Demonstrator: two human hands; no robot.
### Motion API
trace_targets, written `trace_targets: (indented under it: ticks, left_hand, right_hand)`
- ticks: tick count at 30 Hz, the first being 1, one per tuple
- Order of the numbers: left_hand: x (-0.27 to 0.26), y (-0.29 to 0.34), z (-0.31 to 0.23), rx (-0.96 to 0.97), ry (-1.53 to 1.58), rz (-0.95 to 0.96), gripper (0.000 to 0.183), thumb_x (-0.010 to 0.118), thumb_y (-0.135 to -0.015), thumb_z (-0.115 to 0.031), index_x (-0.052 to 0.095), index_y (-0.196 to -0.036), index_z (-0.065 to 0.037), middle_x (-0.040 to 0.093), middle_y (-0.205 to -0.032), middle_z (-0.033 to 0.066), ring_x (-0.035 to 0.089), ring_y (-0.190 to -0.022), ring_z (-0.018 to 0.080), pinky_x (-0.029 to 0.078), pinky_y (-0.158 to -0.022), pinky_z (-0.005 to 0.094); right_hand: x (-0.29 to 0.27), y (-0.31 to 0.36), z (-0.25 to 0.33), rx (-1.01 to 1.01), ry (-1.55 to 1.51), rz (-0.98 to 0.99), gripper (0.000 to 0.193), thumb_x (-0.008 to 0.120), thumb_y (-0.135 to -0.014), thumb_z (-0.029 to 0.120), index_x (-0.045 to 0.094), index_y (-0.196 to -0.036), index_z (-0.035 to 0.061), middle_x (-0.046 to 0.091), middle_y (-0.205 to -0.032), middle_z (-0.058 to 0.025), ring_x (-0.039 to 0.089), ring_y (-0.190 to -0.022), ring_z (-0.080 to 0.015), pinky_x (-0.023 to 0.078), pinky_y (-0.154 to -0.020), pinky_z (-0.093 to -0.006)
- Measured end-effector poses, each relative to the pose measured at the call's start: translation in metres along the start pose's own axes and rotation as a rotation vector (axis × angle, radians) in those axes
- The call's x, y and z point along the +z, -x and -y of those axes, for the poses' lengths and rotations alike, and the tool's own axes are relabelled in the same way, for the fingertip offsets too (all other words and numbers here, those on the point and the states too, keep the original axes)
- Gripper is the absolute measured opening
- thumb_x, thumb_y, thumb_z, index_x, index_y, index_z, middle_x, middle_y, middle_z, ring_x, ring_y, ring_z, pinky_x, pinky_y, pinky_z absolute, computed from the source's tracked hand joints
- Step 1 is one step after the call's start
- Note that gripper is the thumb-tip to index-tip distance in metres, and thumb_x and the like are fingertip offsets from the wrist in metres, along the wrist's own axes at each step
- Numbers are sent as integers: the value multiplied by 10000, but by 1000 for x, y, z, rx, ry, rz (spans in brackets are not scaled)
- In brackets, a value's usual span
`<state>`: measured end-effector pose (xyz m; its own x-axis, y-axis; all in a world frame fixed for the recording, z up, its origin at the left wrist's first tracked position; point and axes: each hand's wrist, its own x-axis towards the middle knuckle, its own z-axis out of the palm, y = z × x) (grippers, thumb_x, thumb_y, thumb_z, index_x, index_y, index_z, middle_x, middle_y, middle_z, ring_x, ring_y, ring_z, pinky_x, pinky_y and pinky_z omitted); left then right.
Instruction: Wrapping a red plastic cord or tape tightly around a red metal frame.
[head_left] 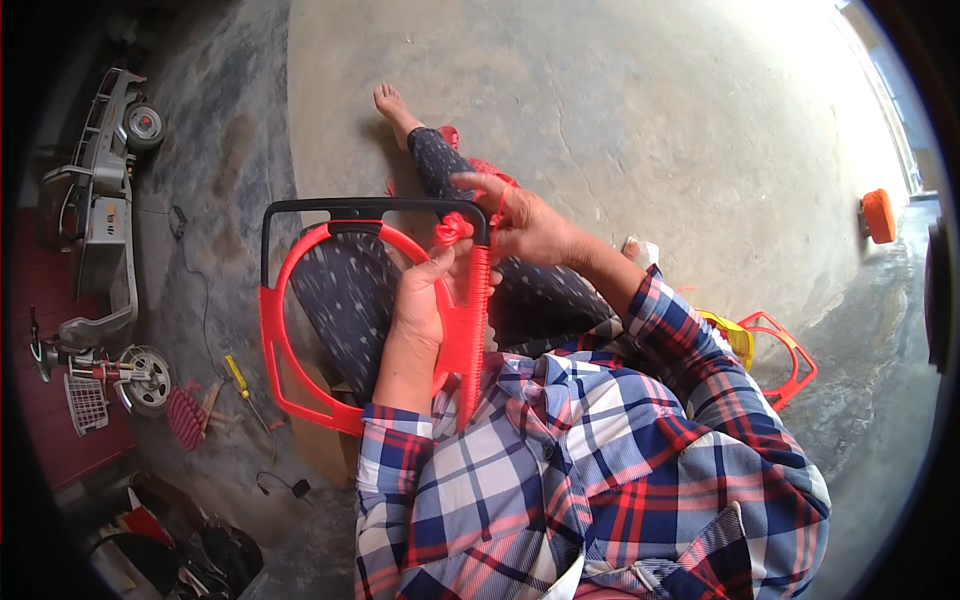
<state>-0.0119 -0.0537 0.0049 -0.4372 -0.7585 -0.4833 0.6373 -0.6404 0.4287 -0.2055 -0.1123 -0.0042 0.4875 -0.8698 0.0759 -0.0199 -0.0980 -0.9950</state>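
Observation:
A red plastic frame [271,335] with a black top bar [350,205] and a round ring inside stands over my lap. My left hand [420,305] reaches through the ring and is closed around its right side, the thumb near a knot of red cord [453,229]. Red cord is wound in tight turns down that side bar. By the black corner, my right hand [530,225] has its fingers bent around a strand of the cord, with the index finger stretched forward. More red material [484,168] lies beyond my hand, near my lower leg; its kind is unclear.
A red and yellow plastic frame [793,365] lies by my right side. A yellow-handled screwdriver [236,372], a cable and a cardboard box [312,425] are on the left. A grey wheeled vehicle [105,235] stands farther left. An orange-red object [879,216] sits far right.

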Motion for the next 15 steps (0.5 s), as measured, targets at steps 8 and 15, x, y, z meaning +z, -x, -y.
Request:
trace_targets:
  ticks: [8,15]
  left_hand:
    - [-1,-2,0,36,-6,63,396,553,-910,-275,583,-1170,21,657,-1051,223,671,-870,324,562,-761,403]
    - [-6,0,-6,19,1,-11,397,524,-927,-284,586,-1157,34,660,-1047,220,673,-858,309,563,-754,394]
  right_hand:
    - [-4,-14,17,139,-123,130,316,683,-842,97,619,-1141,16,586,-1060,-74,561,-1015,-184,462,-877,-312]
    - [-44,26,49,-52,521,-130,326,691,-793,202,642,-1027,-21,632,-957,-115,614,-906,-229,476,-790,-351]
